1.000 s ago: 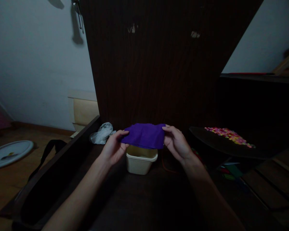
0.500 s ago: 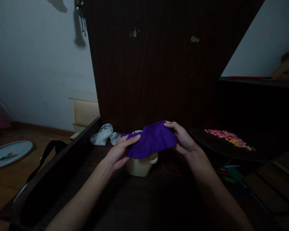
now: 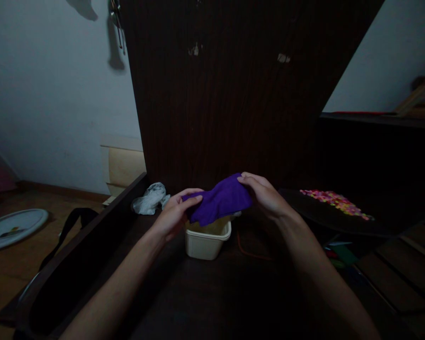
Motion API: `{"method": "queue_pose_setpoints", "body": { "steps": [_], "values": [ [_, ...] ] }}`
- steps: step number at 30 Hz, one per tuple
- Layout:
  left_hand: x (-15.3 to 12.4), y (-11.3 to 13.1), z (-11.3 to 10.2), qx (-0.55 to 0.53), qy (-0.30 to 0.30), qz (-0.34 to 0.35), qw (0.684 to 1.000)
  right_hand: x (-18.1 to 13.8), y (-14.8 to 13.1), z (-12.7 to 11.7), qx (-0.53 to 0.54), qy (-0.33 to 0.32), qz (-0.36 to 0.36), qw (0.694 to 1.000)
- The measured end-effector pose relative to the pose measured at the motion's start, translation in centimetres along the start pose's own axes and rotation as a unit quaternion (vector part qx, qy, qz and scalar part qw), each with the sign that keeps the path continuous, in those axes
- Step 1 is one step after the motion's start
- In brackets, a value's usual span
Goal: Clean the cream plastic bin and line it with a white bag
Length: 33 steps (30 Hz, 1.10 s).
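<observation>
A purple cloth (image 3: 219, 200) is stretched between my two hands, slightly creased and higher at its right end. My left hand (image 3: 175, 212) pinches the left end, thumb on top. At the upper right corner, my right hand (image 3: 264, 193) grips the cloth between thumb and fingers. Below the cloth stands a cream plastic tub (image 3: 205, 245) on the dark wooden surface; the cloth hides part of its opening, and I cannot make out what is inside.
Crumpled clear plastic bags (image 3: 151, 198) lie behind my left hand, beside a raised wooden side edge (image 3: 92, 245). A tall dark panel (image 3: 226, 94) rises at the back. Small pink and yellow pieces (image 3: 336, 203) rest on a dark shelf at right. A thin orange cord (image 3: 251, 255) lies near the tub.
Both hands have lifted the cloth a little and drawn slightly closer together, so it sags more. More of the tub's rim and opening shows beneath it.
</observation>
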State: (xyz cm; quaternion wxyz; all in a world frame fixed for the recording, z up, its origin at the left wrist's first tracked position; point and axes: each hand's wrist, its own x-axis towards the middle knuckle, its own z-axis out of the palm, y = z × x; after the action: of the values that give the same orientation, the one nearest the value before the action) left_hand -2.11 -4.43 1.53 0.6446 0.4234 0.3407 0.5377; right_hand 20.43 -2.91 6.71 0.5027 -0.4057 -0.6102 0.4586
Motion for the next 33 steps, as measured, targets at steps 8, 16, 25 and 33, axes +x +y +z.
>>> {"method": "queue_pose_setpoints", "body": {
  "steps": [8,16,25,33],
  "values": [
    [0.0,1.6,0.1,0.045,-0.151,0.007,0.987,-0.4,-4.7,0.3,-0.114,-0.118,-0.059,0.985],
    [0.7,3.4,1.3,0.174,-0.236,0.062,0.954,-0.1,-5.5,1.0,-0.172,-0.171,-0.092,0.966],
    [0.4,3.9,2.0,0.169,-0.214,0.137,0.952,-0.3,-5.9,1.3,-0.187,-0.16,-0.115,0.962],
    [0.5,4.6,3.0,0.216,-0.127,0.226,0.941,-0.3,-5.6,0.8,-0.177,-0.148,-0.112,0.966]
  ]
}}
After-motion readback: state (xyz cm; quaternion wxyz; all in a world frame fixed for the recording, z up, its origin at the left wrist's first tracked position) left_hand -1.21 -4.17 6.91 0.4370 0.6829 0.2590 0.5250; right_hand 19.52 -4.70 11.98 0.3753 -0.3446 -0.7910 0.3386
